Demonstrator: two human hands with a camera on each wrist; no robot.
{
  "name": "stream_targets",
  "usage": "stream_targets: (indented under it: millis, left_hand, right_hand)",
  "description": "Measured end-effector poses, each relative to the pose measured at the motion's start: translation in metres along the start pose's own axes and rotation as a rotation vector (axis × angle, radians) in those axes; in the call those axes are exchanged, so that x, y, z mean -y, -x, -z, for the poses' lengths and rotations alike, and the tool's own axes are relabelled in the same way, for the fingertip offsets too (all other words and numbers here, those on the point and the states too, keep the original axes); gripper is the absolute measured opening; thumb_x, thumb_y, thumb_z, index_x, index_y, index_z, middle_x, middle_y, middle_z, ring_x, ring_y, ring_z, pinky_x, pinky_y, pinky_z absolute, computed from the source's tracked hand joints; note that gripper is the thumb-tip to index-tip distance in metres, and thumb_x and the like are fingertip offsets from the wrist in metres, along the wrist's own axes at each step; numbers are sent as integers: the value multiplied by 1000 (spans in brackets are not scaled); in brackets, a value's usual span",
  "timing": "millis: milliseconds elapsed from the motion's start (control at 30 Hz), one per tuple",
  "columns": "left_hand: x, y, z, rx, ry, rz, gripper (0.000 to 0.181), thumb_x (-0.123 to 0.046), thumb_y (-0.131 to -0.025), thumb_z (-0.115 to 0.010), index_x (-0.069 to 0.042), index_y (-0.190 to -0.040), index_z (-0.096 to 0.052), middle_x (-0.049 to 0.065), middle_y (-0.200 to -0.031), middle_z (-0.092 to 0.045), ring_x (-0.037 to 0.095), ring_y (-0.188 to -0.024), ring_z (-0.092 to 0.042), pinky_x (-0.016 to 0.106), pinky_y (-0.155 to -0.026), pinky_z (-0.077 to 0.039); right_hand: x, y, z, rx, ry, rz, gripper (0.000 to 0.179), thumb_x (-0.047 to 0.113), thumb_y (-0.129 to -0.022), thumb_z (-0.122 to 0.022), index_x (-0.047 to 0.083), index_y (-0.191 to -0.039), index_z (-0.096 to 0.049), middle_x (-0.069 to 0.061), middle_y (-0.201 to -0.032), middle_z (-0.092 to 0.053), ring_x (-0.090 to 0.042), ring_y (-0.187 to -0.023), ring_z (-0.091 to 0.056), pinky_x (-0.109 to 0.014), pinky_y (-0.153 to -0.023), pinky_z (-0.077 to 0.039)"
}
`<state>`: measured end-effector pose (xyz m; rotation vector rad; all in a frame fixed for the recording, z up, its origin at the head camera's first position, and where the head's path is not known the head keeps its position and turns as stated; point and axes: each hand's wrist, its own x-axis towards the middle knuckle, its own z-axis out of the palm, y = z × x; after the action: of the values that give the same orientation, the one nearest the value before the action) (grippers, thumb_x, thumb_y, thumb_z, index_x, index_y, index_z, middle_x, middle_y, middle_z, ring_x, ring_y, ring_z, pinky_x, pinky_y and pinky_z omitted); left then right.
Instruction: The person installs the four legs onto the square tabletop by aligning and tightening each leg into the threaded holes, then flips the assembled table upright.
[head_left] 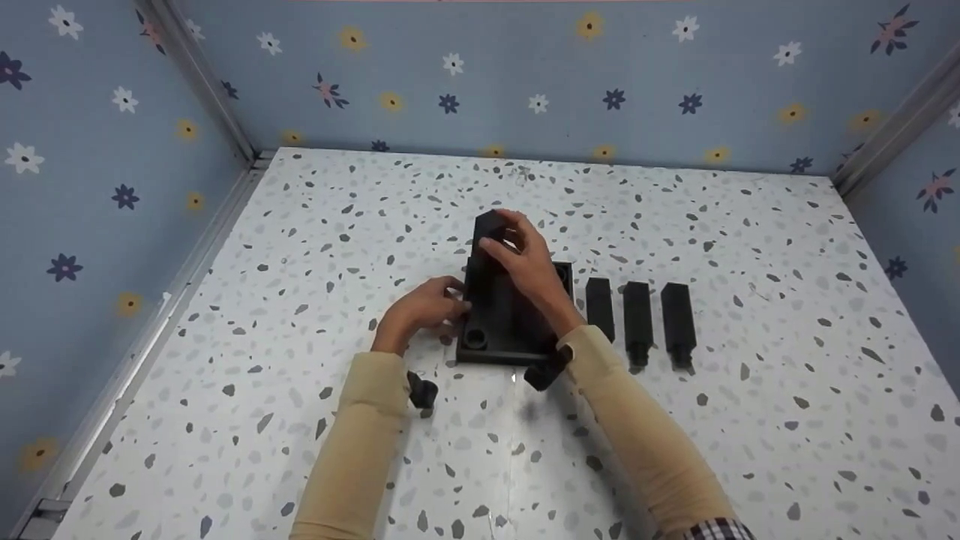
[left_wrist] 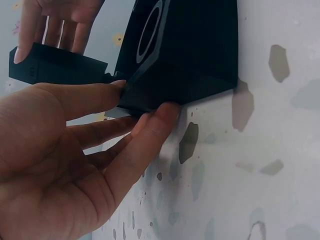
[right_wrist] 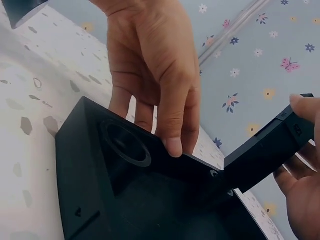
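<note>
A black open tray (head_left: 487, 358) with round corner sockets sits on the table in the head view. My left hand (head_left: 427, 307) grips its left wall, the thumb over the rim and the fingers outside, as the right wrist view shows. My right hand (head_left: 529, 259) holds a black square leg (head_left: 487, 229) between thumb and fingers. The leg stands at the tray's far left corner. In the right wrist view this leg (right_wrist: 265, 155) leans, its narrow peg end at the corner socket, partly hidden by the rim.
To the right of the tray, three similar black legs (head_left: 638, 319) lie side by side, two with peg ends showing towards me. Flower-patterned walls (head_left: 525, 75) enclose the speckled white table (head_left: 787, 375) at the back and sides.
</note>
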<state>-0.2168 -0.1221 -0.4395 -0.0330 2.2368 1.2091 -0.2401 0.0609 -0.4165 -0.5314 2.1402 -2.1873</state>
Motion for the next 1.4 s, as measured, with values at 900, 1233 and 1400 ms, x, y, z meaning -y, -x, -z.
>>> stream_targets:
  millis: [900,1233,1400]
  left_hand:
    - [0,-2,-1,-5,6,-13,41,-18,-95,-54,-7,-134,-46,16,-110,-62,25,-91,-64,34,-70,-56]
    - [-1,-1,-1,-16,-26,-23,43,-19,-95,-55,-6,-135,-45,17,-113,-61,26,-97,-64,33,-75,-55]
    - [-1,1,-2,-19,-32,-37,43,-19,-95,-55,-5,-135,-45,17,-113,-61,26,-97,-64,35,-78,-54]
  right_hand:
    - [-7,-8,-7,-118,157,30,45,11,-83,-74,-2,-121,-54,-17,-116,-61,-26,-111,-60,-37,-93,-51]
    - [8,-2,-15,-149,201,77,39,8,-83,-74,-3,-111,-50,-15,-108,-61,-28,-106,-60,-41,-95,-49]
    - [6,0,-14,-113,159,83,38,9,-88,-68,-4,-120,-51,-18,-116,-59,-27,-113,-58,-40,-98,-47]
